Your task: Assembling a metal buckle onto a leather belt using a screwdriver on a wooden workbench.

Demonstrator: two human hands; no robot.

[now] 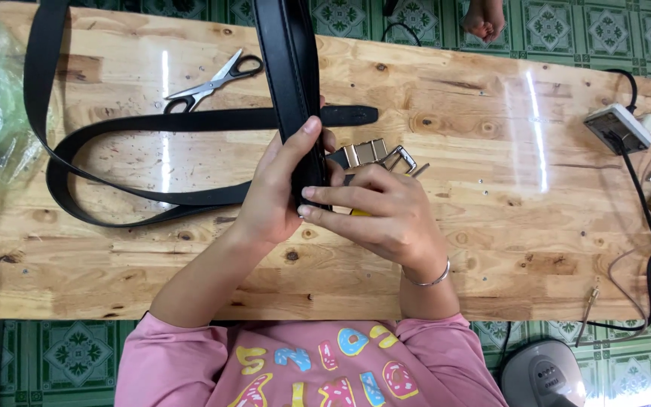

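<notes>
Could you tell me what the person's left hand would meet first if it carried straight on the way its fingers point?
Probably the metal buckle: the left hand points up-right, gripping the black belt, though height is unclear.

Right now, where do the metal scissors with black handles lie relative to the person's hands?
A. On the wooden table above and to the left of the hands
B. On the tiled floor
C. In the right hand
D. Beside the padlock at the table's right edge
A: the metal scissors with black handles lie on the wooden table, up-left of both hands, left hand and right hand, which grip the black leather belt.
</notes>
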